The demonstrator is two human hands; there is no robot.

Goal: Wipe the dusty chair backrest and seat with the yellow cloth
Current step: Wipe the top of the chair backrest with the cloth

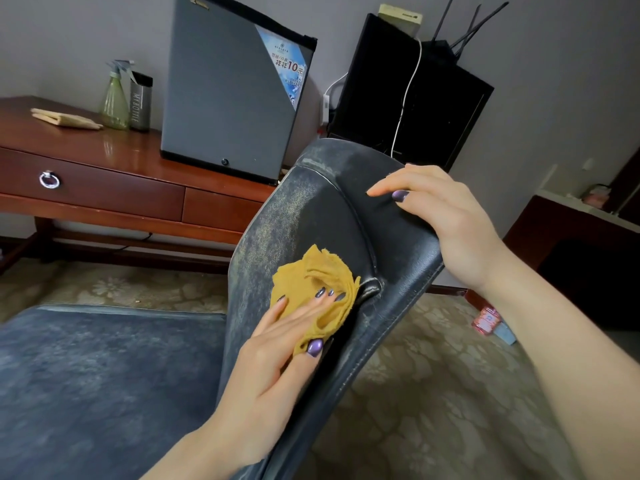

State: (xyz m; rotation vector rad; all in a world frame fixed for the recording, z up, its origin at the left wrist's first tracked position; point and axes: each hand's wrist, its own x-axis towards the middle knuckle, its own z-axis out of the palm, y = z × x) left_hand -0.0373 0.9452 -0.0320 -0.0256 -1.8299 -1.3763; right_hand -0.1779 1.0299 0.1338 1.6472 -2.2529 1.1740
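– Crumpled yellow cloth [322,282] sits right on the front of the dusty dark leather backrest [311,209], low down by the piped seam. The left hand [277,348] lies flat on top of it, fingers straight, thumb at the cloth's lower edge.
– Pressing, not clutching. A flat palm spreads the cloth over more leather, I'd say.
– And the right hand [450,220]? Wrapped round the backrest's upper side edge, thumb and a fingertip on the front face.
– Bracing, by my reading: the chair might give under the push otherwise.
– Grey film is heavy to the cloth's left and up at the top. The panel beside the right hand looks darker, cleaner.
– The blue-grey padded seat [104,375] is dusty all over, so that part is not yet done.
– Green plastic spray bottle [116,98] stands well apart on the reddish wooden worktop [138,147].
– Parked out of the way, I'd guess.
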